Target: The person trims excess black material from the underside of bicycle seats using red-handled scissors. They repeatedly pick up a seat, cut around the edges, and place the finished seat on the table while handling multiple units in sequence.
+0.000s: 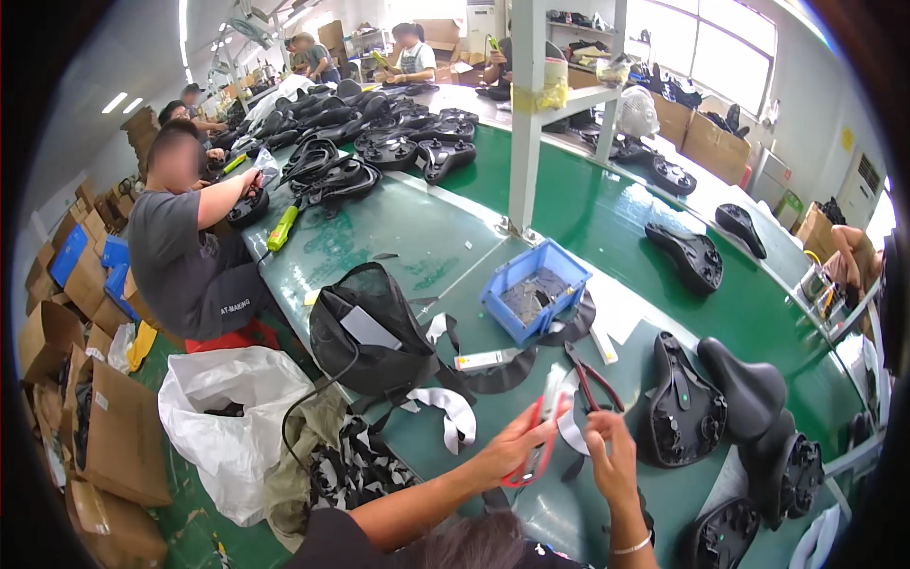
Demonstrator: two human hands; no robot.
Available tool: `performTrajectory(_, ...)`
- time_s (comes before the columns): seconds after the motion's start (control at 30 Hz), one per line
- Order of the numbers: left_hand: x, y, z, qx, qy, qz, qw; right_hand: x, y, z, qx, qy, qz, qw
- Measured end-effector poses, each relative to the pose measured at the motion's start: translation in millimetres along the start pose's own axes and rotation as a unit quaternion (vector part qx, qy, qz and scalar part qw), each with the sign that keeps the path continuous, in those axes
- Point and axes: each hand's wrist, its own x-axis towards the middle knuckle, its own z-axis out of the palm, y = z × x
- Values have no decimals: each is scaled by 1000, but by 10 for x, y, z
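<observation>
My left hand (519, 446) is closed around a red-and-white tool (542, 431), held upright over the near table; its exact kind is not clear. To the right of it, my right hand (614, 453) is raised with loosely bent fingers, and I see nothing in it. Just beyond that hand lie red-handled pliers (594, 377). A pale strip (572, 427) lies between the two hands. Black saddle bases, one of them upturned (684, 408), sit right of my right hand beside a padded bicycle saddle (744, 384).
A blue bin (502, 303) of small dark pieces stands mid-table by a metal post (524, 142). Left of it are a black bag (365, 327) and curled strips (453, 408). A white sack (227, 389) stands on the floor. Co-workers (185, 232) sit along the table's left side.
</observation>
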Motion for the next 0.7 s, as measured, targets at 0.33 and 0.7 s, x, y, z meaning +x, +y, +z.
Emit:
performTrajectory(0.33, 1058, -708, 1085, 395, 111, 163, 897, -1507, 325, -797, 218, 311, 199, 904)
performTrajectory(0.7, 1057, -693, 1160, 236, 67, -30, 969, -1684, 126, -870, 264, 427, 227, 835)
